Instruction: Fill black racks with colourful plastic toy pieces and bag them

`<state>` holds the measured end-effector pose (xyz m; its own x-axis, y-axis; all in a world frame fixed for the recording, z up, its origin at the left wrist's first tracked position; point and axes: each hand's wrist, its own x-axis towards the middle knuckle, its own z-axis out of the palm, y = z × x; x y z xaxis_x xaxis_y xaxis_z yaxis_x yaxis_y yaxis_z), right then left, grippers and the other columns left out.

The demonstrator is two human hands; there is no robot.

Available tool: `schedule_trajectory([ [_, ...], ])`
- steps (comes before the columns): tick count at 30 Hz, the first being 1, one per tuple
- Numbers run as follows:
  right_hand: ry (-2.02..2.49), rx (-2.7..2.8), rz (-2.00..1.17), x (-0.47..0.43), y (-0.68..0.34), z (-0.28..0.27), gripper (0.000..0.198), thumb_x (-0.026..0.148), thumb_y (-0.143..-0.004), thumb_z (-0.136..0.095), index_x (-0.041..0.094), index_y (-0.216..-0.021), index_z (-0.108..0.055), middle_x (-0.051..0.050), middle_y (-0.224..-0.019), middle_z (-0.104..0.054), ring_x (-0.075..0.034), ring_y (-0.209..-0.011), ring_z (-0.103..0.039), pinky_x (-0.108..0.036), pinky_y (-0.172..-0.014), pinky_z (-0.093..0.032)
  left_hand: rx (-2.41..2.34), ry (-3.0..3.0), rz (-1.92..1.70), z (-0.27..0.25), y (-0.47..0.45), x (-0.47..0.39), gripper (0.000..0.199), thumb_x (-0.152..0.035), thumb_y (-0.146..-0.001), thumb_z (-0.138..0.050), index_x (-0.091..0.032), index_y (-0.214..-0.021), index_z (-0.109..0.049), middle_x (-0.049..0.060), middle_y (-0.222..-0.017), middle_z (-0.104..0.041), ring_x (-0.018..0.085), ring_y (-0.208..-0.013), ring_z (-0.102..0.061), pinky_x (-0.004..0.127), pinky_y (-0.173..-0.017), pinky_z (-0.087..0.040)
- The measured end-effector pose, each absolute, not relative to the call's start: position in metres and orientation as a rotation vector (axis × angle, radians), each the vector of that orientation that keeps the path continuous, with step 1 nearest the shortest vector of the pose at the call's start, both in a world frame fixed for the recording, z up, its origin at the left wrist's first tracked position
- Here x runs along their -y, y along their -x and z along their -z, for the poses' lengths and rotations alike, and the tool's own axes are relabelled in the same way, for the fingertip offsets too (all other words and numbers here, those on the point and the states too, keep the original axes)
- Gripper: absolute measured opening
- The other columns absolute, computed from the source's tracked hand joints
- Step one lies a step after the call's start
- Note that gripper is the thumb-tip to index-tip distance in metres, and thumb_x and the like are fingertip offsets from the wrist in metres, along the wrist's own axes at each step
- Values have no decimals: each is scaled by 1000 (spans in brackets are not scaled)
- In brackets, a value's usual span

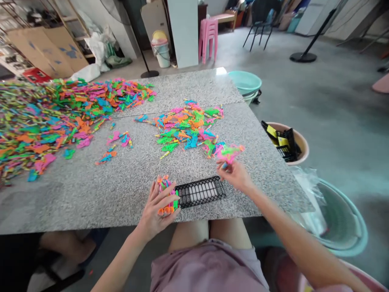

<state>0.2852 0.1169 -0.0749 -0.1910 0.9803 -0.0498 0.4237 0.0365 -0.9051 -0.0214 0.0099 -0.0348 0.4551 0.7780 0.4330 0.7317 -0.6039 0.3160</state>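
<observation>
plastic pieces point(165, 211) at the left end of the black basket point(202, 193) are covered by the left hand point(156, 207), fingers slightly parted; whether gripped cannot be told. a bright bunch point(230, 153) is pinched in the right hand point(236, 175). a loose pile point(188, 125) is located beyond.

Forward, downward head view over tabletop point(139, 164)

Workshop, by the look; bare grey flr point(279, 93); speckled stone-top tbl point(91, 202) w/ lg heap of plastic pcs point(57, 121); shelving point(69, 18) & cardboard point(45, 48) at back; tubs point(361, 221) beside tbl; stacked stools point(208, 38).
</observation>
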Motion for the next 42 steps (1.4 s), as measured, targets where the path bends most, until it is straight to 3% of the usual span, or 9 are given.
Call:
schedule_trajectory([
  [3,1300,1602,-1346,-74,-232,81,14,26,-76,-62,19,-88,-60,0,-76,-64,-13,-59,-57,-25,-58,-46,-1356,-2594,-856,34,19,-10,14,-20,-90,-62,-21,-104,-65,10,-138,-59,29,-145,-33,59,-118,-27],
  [10,1306,1783,-1227,-83,-161,83,15,15,-73,-66,20,-81,-55,6,-62,-55,-11,-57,-52,-22,-56,-39,-1310,-2595,-837,40,23,-8,20,-20,-92,-60,-21,-112,-60,13,-143,-54,31,-145,-31,63,-116,-27],
  [18,1306,1987,-1163,-102,-149,82,23,8,-68,-66,19,-86,-58,4,-69,-65,-13,-65,-61,-22,-64,-42,-1240,-2600,-911,42,23,-9,20,-18,-92,-60,-20,-112,-59,13,-142,-55,30,-148,-26,61,-118,-24],
  [21,1154,1892,-1257,-105,-155,84,26,11,-69,-68,20,-91,-56,2,-80,-69,-14,-72,-65,-23,-67,-46,-1217,-2585,-927,42,23,-10,19,-17,-92,-59,-20,-111,-59,14,-142,-55,28,-146,-32,58,-119,-24],
  [24,1082,2016,-1129,-101,-152,88,22,9,-68,-67,19,-85,-58,0,-83,-68,-14,-74,-64,-22,-68,-45,-1199,-2581,-946,44,23,-11,20,-17,-92,-59,-19,-112,-59,15,-142,-54,28,-144,-35,59,-119,-23],
  [29,1115,2331,-894,-102,-145,89,11,13,-75,-64,18,-84,-64,-2,-73,-68,-16,-69,-63,-23,-64,-40,-1223,-2578,-939,49,24,-10,20,-19,-92,-60,-20,-112,-60,14,-142,-55,30,-147,-29,61,-118,-25],
  [37,1212,2611,-799,-99,-123,68,19,21,-91,-50,19,-94,-68,-6,-81,-72,-20,-76,-66,-27,-67,-43,-1195,-2719,-757,33,24,-17,31,-20,-89,-62,-22,-119,-62,4,-136,-62,34,-151,-3,67,-118,-17],
  [39,1168,2546,-831,-96,-134,71,20,19,-87,-56,20,-105,-65,-5,-89,-72,-20,-85,-66,-27,-74,-46,-1208,-2736,-738,32,28,-16,33,-20,-88,-62,-21,-121,-61,4,-135,-63,33,-151,-5,64,-119,-18],
  [42,1192,2372,-724,-114,-179,72,38,12,-80,-64,20,-117,-60,-8,-120,-66,-20,-114,-58,-29,-93,-44,-1233,-2712,-760,39,35,-13,28,-19,-88,-61,-21,-116,-62,5,-134,-63,32,-151,-6,62,-120,-18],
])
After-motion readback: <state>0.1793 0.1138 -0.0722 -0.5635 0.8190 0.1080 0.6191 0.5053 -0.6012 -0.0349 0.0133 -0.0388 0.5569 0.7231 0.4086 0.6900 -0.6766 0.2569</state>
